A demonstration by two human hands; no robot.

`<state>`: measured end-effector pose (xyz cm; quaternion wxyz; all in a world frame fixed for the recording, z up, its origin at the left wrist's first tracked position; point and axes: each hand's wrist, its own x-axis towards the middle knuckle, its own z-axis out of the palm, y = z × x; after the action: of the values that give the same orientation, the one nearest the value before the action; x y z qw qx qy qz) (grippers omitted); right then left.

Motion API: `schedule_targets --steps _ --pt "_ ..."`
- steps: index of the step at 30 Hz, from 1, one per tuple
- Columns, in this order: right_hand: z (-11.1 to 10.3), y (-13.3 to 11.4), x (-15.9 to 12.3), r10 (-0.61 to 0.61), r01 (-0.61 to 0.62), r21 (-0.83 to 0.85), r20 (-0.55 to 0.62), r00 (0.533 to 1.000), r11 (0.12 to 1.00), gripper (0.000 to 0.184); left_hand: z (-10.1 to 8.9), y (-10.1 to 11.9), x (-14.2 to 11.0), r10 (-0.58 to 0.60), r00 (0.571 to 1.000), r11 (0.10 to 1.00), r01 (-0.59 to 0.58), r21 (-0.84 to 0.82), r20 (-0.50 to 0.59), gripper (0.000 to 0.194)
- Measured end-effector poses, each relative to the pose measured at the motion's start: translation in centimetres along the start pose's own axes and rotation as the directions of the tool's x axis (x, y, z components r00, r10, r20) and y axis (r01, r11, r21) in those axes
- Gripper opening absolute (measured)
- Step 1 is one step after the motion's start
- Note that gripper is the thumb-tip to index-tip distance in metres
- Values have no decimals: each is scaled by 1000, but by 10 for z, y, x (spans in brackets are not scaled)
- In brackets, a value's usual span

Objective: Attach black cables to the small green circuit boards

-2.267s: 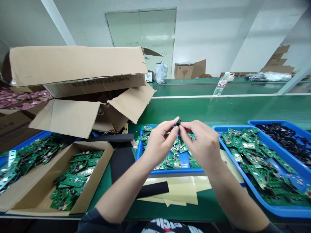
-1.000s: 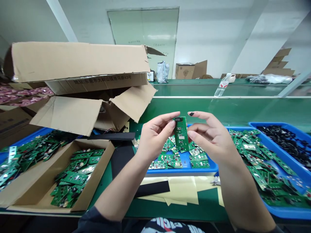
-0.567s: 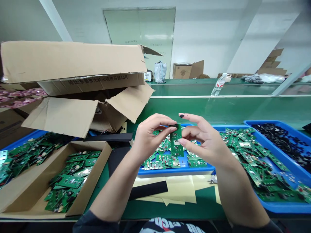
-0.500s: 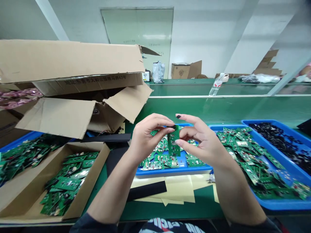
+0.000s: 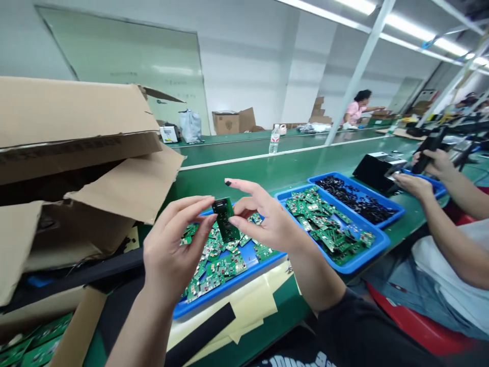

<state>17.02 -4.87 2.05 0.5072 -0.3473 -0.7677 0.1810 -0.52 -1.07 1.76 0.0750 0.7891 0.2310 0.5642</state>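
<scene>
A small green circuit board (image 5: 226,220) stands upright in front of me, above a blue tray (image 5: 214,300) of several similar boards. My right hand (image 5: 263,221) pinches the board's right edge between thumb and fingers. Its index finger is stretched out with a tiny black piece (image 5: 228,182) on the tip. My left hand (image 5: 173,250) hovers just left of the board with fingers apart and curved. Its fingertips are close to the board's left edge, and I cannot tell if they touch it.
To the right lie a second blue tray (image 5: 369,252) of boards and a third tray (image 5: 389,218) of black parts. An open cardboard box (image 5: 76,153) looms at the left. A co-worker's hands (image 5: 416,183) work by a black device (image 5: 376,171). A water bottle (image 5: 273,140) stands on the belt.
My view has swung to the right, bringing the co-worker into sight. My left hand has loosened from the board and opened. The right hand still pinches the board.
</scene>
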Motion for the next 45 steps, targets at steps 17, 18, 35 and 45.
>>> schedule_targets --steps 17,18,35,45 --pt "-114 98 -148 607 -859 -271 -616 502 435 30 -12 8 6 10 991 998 -17 53 133 15" --pt "-116 101 -155 617 -872 -275 -621 483 406 27 -11 6 6 33 989 998 -41 51 144 14" --pt "-9 5 -94 267 -269 160 35 963 950 54 16 18 -10 69 888 997 -83 10 455 13" --pt "17 -2 -90 213 -225 85 132 968 971 73 10 27 -11 -5 921 986 -60 155 389 15"
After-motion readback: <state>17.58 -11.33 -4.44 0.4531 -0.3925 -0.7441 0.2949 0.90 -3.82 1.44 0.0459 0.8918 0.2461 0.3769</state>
